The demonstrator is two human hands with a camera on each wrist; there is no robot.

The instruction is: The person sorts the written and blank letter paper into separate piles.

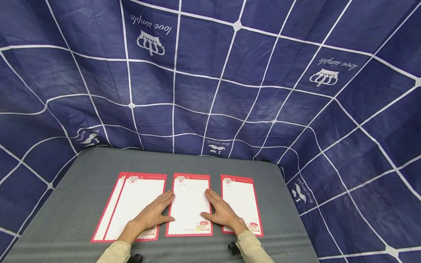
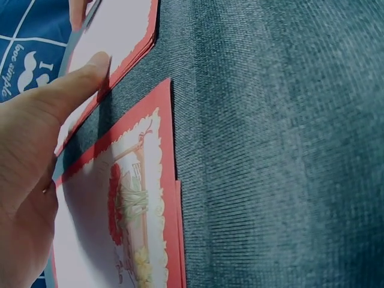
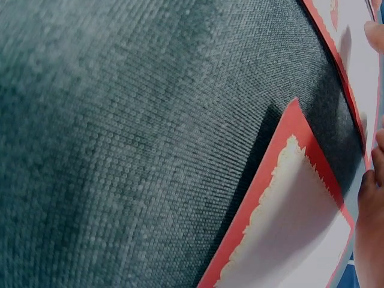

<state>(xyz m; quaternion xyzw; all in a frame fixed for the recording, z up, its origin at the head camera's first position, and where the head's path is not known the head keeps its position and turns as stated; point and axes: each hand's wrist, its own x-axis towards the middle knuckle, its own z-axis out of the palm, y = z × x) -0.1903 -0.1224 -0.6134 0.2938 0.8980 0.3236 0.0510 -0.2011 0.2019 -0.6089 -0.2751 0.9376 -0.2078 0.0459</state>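
Observation:
In the head view, a red-bordered white letter paper (image 1: 189, 201) lies flat at the middle of the table. The left wrist view shows layered edges there, so it is a stack of several sheets (image 2: 129, 36). My left hand (image 1: 152, 213) lies along its left edge, fingers extended, thumb tip at the border. My right hand (image 1: 225, 212) is at its right edge, fingertips and thumb touching the paper. Under the left hand are overlapping letter papers (image 1: 139, 193), two edges visible. Beneath the right hand and wrist lies another letter paper (image 1: 240, 197), seen also in the right wrist view.
A grey cloth covers the table (image 1: 184, 162). Blue curtains (image 1: 197, 91) with white grid lines hang behind it and at both sides. Dark rounded pieces (image 1: 234, 248) sit by each wrist.

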